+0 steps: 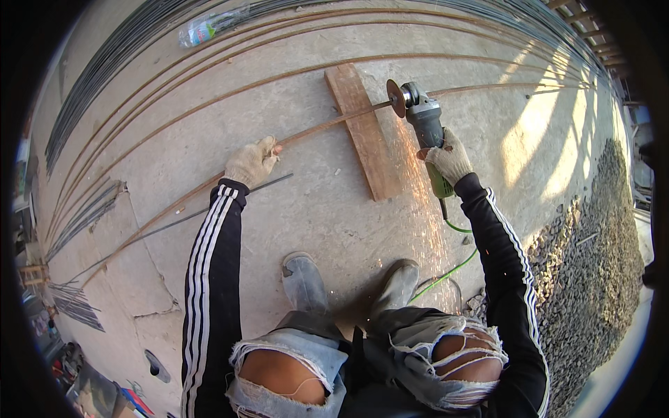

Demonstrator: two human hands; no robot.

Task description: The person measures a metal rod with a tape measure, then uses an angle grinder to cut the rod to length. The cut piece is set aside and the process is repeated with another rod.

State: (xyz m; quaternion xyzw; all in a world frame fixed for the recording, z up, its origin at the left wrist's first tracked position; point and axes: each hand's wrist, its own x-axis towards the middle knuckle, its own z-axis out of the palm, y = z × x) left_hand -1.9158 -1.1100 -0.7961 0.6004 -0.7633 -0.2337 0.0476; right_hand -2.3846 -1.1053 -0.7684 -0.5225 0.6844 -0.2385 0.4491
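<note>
My right hand (449, 157), in a pale knit glove with fingertips bare, is wrapped round the body of an angle grinder (426, 122). Its brown cutting disc (397, 98) meets a rusty steel bar (317, 129), and orange sparks stream from there down toward my right boot. The bar lies across a wooden plank (362, 139), just left of the disc. Farther left, my left hand (252, 161), gloved the same way, is closed round that bar. A thinner dark rod (209, 214) lies on the floor beneath my left wrist.
Long rusty bars (279, 75) and bundled dark rods (104, 83) curve along the far side. A plastic bottle (202, 31) lies among them. A gravel pile (599, 279) spreads at right. The grinder's green cord (446, 275) runs near my right boot (395, 284); my left boot (304, 281) stands beside it.
</note>
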